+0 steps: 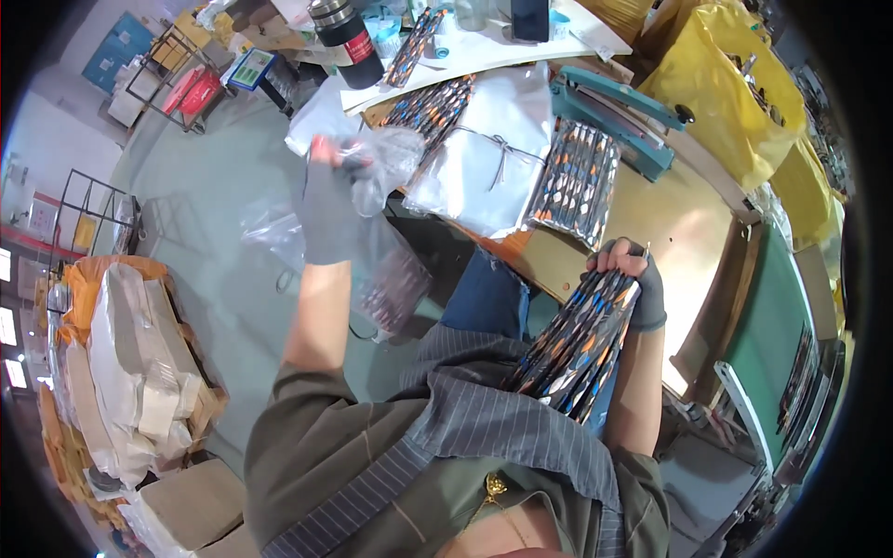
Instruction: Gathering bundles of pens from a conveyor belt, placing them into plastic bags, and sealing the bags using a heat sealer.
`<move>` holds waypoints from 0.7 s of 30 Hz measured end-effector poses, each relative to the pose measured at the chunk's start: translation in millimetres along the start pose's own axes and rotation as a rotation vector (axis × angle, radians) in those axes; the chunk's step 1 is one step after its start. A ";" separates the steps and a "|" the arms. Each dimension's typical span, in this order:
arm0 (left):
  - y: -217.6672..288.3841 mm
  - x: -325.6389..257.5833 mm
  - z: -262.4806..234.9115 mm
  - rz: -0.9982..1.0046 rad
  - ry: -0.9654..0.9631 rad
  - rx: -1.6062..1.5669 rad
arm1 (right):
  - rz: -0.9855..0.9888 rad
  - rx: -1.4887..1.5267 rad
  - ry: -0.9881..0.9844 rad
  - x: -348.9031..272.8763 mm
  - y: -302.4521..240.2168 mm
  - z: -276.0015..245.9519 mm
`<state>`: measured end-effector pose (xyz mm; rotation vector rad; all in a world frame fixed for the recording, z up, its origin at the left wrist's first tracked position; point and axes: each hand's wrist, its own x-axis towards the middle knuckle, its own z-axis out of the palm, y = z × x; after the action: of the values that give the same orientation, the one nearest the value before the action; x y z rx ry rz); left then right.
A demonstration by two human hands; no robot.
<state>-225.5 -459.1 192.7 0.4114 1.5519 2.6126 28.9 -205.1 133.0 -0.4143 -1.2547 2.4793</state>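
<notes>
My left hand [330,205], in a grey fingerless glove, is raised beside the table with its fingers closed on a crumpled clear plastic bag [383,167]. Motion blurs the fingertips and the bag. In my right hand [644,284], gloved the same way, is a bundle of pencil-like sticks [579,344], dark with orange, blue and white patches. The bundle slants down across my apron, its upper ends gripped. Just beyond that hand lies a clear-wrapped pack of similar sticks [575,177]. Beside it sits a string-tied stack of clear bags [493,172].
A teal bag sealer [619,121] stands behind the wrapped pack. Loose sticks [433,112] and a dark thermos [349,42] are at the table's far left. Yellow sacks [730,93] rise at far right. Wrapped bundles [139,363] are stacked on the floor at left.
</notes>
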 end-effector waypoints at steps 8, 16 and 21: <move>-70.0 -45.2 259.8 -0.624 -0.802 -0.187 | -0.184 0.052 0.198 -59.2 -16.8 -35.4; -225.9 -48.1 343.6 0.112 -1.288 0.812 | -0.326 0.273 0.339 -106.0 -6.3 -104.8; -205.1 -133.9 270.8 0.595 -1.341 0.739 | -0.327 0.382 0.311 -107.6 3.8 -130.8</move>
<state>-39.4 -155.7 111.0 2.2633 1.7175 1.0404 177.6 -158.0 67.0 -0.4325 -0.6487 2.1987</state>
